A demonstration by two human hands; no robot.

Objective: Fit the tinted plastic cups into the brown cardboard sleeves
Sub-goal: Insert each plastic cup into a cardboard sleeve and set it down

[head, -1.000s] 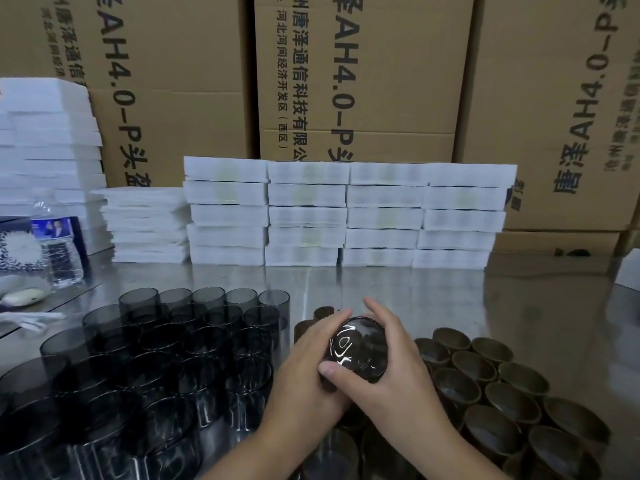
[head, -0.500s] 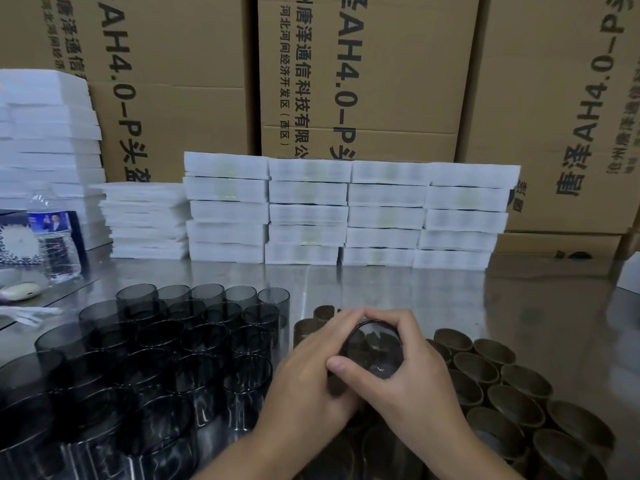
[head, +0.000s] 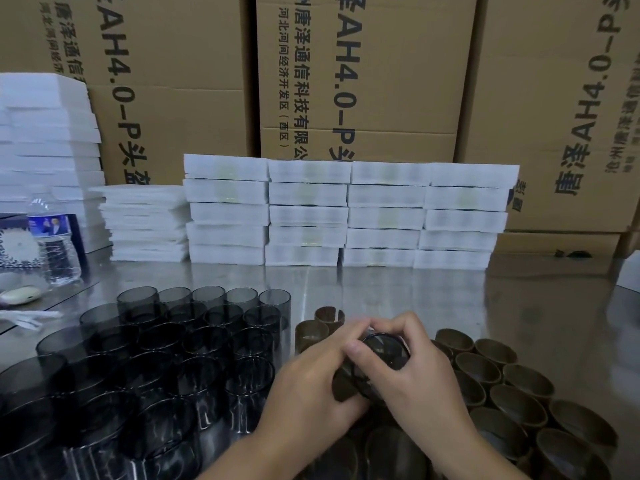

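both hands are clamped on one pair of parts just above the table. the left hand [head: 311, 386] wraps a brown cardboard sleeve [head: 343, 388] from the side. the right hand [head: 419, 382] curls thumb and fingers round the rim of a tinted plastic cup [head: 384, 348], whose round end tilts up toward the camera. the cup seems partly inside the sleeve, though the fingers hide how deep it sits.

i judge the cup light, stiff and thin-walled. its glossy skin could slip under dry fingertips, and its wall could crack if squeezed hard. the rim, where the wall is stiffest, is the sensible place to press. the sleeve looks softer and likely to buckle if pinched flat, so a loose wrap round its middle suits it better than a grip at its edge.

left of the hands stands a dense block of loose cups [head: 156, 358], upright and touching. right of the hands is a cluster of empty sleeves [head: 502, 386], open ends up, with two more just beyond the left knuckles. all stand on a steel table [head: 381, 289]. farther left, a water bottle [head: 52, 244] stands near the edge of view. stacks of white slabs [head: 346, 213] line the table's back, and printed cartons [head: 363, 81] rise behind them.
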